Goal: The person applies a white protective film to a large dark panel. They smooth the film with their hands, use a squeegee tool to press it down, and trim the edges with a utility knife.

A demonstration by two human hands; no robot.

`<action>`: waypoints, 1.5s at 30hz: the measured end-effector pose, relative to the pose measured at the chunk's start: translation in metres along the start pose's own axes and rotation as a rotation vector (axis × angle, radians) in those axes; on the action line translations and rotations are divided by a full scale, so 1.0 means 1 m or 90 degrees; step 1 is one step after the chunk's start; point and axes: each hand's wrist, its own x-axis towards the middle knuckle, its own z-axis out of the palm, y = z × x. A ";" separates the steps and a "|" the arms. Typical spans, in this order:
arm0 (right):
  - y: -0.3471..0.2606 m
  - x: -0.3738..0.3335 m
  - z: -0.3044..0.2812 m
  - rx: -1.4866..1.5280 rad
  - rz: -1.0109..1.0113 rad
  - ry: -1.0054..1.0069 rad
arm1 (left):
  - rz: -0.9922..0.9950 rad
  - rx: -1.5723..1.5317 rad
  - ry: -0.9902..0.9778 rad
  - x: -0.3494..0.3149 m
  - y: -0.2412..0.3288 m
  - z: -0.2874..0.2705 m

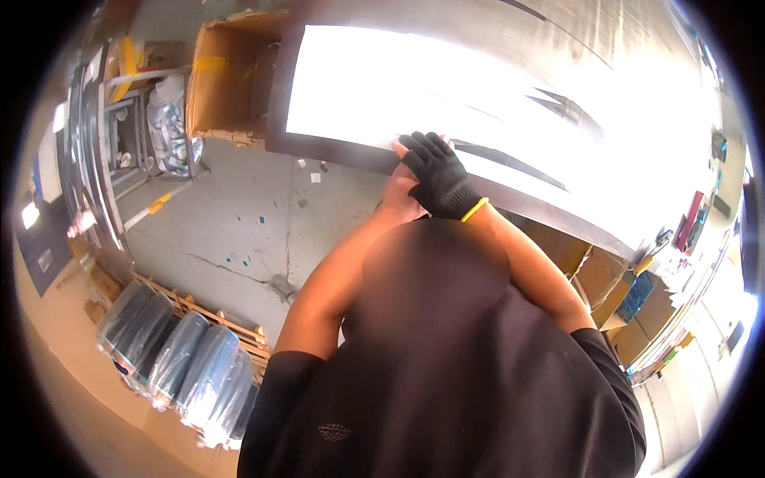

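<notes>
Presently, the table is carrying a white sheet; a cardboard box is standing left. At the sheet's near edge, the gloved right hand is overlapping the bare left hand, right fingers extending together, left fingers mostly hiding; cannot tell any grip.

1. The white sheet before you lies on the table; it is straight-edged at its left end, just inside the table's left edge; it glares so brightly that you lose its surface detail.
2. You see a dark sliver, long and pointed, near the table's front edge; whether strip or gap, you cannot tell.
</notes>
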 end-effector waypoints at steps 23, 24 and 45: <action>-0.074 0.186 0.102 0.074 -0.155 -0.056 | -0.027 -0.010 0.119 0.000 -0.002 0.036; -0.073 0.191 0.105 0.082 -0.158 -0.061 | -0.021 -0.021 0.127 0.002 -0.002 0.037; 0.165 -0.307 -0.183 -0.254 0.289 0.177 | -0.149 -0.173 0.251 0.017 0.032 0.002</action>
